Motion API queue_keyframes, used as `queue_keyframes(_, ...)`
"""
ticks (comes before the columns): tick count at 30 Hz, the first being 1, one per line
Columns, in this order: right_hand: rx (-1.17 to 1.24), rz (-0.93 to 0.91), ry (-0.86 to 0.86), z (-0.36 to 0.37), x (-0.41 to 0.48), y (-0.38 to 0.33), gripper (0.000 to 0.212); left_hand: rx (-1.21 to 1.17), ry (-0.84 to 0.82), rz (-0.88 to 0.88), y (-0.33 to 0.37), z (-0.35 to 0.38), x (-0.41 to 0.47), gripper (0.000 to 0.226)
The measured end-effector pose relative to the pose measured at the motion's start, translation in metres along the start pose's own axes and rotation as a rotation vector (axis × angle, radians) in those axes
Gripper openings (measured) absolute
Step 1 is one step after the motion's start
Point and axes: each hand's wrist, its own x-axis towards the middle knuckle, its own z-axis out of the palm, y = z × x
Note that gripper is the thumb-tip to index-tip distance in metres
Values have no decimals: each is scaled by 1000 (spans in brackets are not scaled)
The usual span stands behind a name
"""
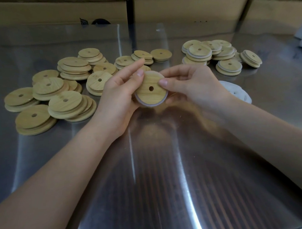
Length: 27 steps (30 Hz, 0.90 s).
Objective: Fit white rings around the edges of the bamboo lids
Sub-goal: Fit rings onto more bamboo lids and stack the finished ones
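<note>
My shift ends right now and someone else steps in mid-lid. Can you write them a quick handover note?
Left grip holds the bamboo lid above the table, thumb at its upper edge.
Right grip pinches the same lid from the right, thumb on its face.
A white ring shows along the lid's lower rim; whether it sits all round cannot be told.
Done: ringed lids are piled at the far right.
Left: bare lids are piled on the left; loose rings lie behind the right wrist.
</note>
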Motion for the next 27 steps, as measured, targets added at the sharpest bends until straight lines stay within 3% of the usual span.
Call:
queue_keyframes(6,183,37,8,-7,5,2,12,41,-18,-29,0,-7,3,22)
queue_keyframes(12,298,105,-126,-7,6,1,32,-12,-38,-32,2,-11,4,20)
queue_keyframes(22,258,79,-113,-10,7,-1,10,-40,-51,-6,4,-11,3,25)
queue_keyframes(27,319,117,-94,-10,9,1,29,-75,-101,-20,2,-9,2,29)
